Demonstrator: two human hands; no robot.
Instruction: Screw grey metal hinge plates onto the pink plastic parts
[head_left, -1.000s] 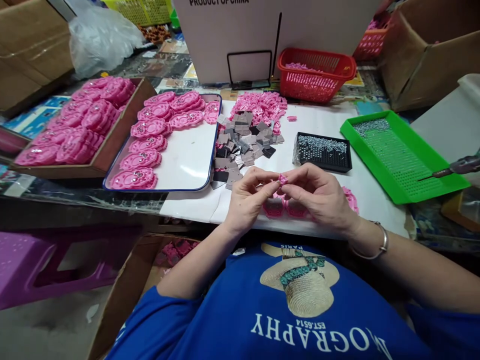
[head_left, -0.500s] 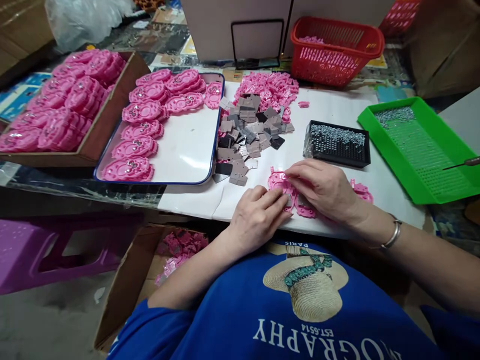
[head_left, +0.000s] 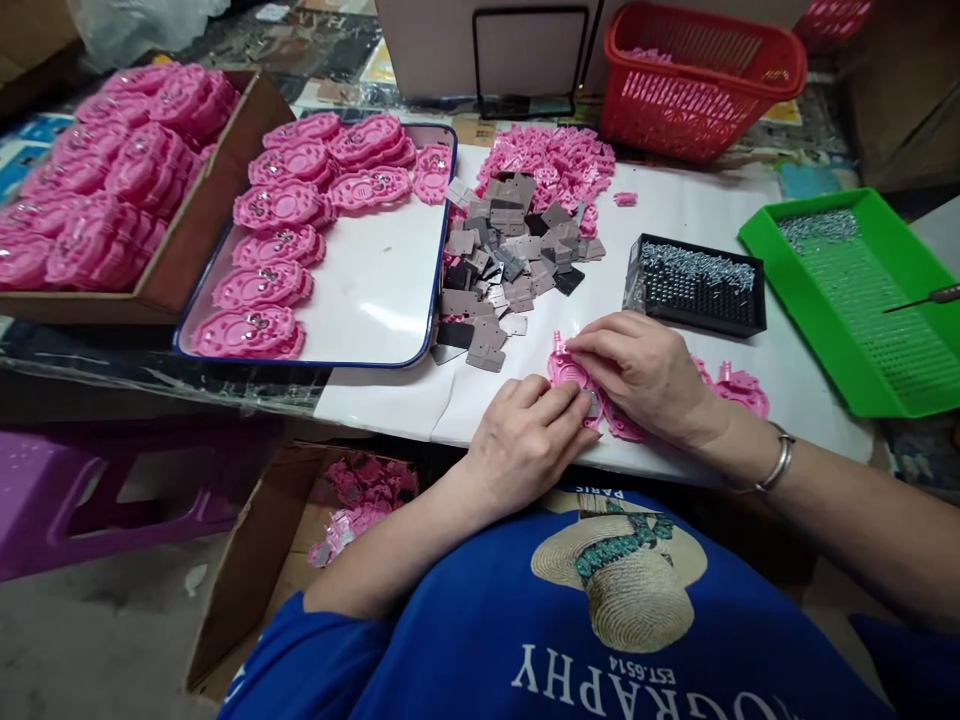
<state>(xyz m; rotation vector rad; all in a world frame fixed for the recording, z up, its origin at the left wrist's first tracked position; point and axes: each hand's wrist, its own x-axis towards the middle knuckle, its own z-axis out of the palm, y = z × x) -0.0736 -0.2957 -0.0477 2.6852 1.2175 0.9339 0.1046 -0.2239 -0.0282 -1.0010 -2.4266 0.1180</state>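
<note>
Left hand (head_left: 529, 435): fingers bent over the lower part of a pink plastic shell (head_left: 566, 370), probably bracing it; whether they grip, I cannot tell.
Right hand (head_left: 649, 370): fingertips drawn narrow at the shell's upper end, which suits fine work; any small part between them is hidden.
Pink shell position: on the white sheet (head_left: 390, 405), under both hands.
Gray plates (head_left: 517, 250): heaped just beyond, seemingly for easy reach.
Black screw tray (head_left: 697, 290): beyond the right hand, likely keeping screws together.
Enamel tray (head_left: 367, 290): leftward, shells lying flat, perhaps for order.
</note>
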